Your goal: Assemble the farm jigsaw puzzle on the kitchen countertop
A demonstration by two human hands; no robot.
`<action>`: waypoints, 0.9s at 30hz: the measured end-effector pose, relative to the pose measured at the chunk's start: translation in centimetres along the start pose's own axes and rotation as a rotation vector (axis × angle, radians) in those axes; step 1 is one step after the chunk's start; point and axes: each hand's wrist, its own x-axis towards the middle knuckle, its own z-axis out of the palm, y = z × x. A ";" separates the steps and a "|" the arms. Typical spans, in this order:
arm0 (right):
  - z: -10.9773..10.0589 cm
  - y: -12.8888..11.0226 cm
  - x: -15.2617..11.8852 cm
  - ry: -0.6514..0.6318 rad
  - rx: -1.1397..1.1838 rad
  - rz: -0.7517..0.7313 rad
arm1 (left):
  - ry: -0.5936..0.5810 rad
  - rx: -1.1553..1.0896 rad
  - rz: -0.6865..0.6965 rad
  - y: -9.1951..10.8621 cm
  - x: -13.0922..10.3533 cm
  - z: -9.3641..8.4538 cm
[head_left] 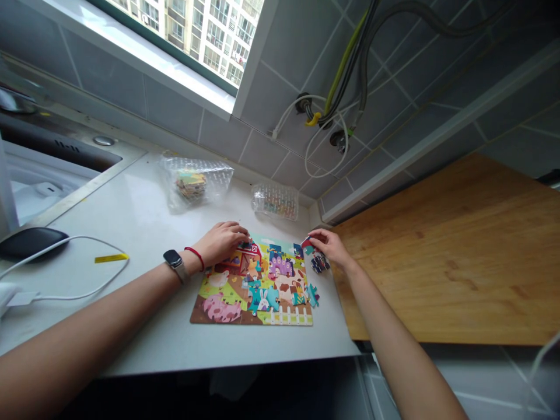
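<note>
A farm-animal jigsaw puzzle (221,309) lies flat on the white counter, its picture showing a pink pig, a cow and a red barn. Several loose pieces rest on top of the picture. My left hand (224,242) is at the puzzle's upper left, over the barn, fingers bent and close together; what is under the fingertips is mostly hidden. At the upper right corner, my right hand (331,248) pinches a puzzle piece (307,241) with some red on it. Just below that hand sits a small pile of pieces (320,263), and a teal piece (313,295) overlaps the right edge.
Behind the puzzle are a clear bag of pieces (191,184) and a bubble-wrapped pack (275,201). A wooden board (446,262) borders the right side. At left are a sink (65,146), a black rounded object (32,242) and a white cable (94,296). Cables hang from the wall.
</note>
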 end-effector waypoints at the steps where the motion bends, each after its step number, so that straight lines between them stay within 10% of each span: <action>1: 0.2 -0.2 0.0 -0.025 -0.013 -0.007 | 0.009 -0.011 0.003 -0.1 0.0 0.1; 10: -1.2 1.2 -0.7 0.132 -0.386 0.020 | 0.028 -0.052 -0.007 -0.4 0.4 -0.5; 13: 1.6 -0.1 -2.2 0.160 -0.597 -0.090 | 0.100 0.026 -0.139 -0.3 0.3 -0.7; 20: 11.5 -6.8 -5.5 -0.229 -0.440 -0.408 | 0.070 0.159 -0.223 0.4 -0.2 -1.0; 27: 12.5 -7.4 -5.1 -0.237 -0.464 -0.388 | -0.014 0.078 -0.112 -0.1 -0.5 -0.3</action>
